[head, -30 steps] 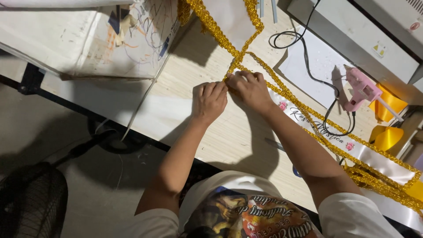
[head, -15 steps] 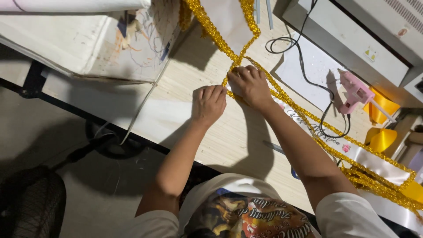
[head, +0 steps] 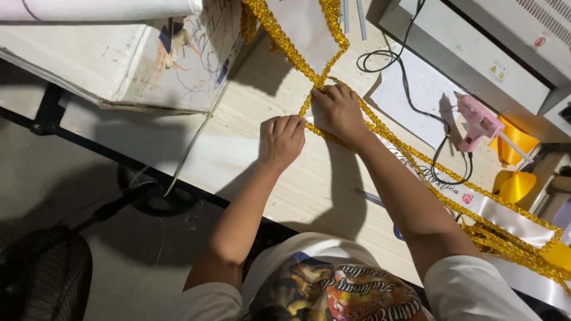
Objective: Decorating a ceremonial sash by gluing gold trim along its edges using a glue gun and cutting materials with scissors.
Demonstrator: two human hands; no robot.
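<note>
- Hands: left hand (head: pixel 282 139) lies knuckles up on the wooden table (head: pixel 309 190), fingers curled under at the tips beside the gold braid (head: pixel 380 128); whether it grips anything, I cannot tell. Right hand (head: pixel 339 110) presses down on the braid where its strands cross, fingertips pinching it.
- Gold braid: glittering trim running from the table's far edge, crossing under the right hand, then along a white ribbon (head: pixel 505 217) toward the near right corner, where it bunches up.
- Glue gun (head: pixel 476 125): pink, standing on a white sheet (head: pixel 416 98) near the right edge, black cord (head: pixel 410 77) looping across the sheet.
- Machine (head: pixel 476 47): grey box along the far right edge.
- Yellow ribbon pieces (head: pixel 514 184): shiny, curled, just beyond the glue gun at the right edge.
- Canvas bundle (head: pixel 119 59): white cloth with drawn figures, overhanging the far left corner.
- Fan (head: pixel 41 279): black, on the floor off the table's left edge.
</note>
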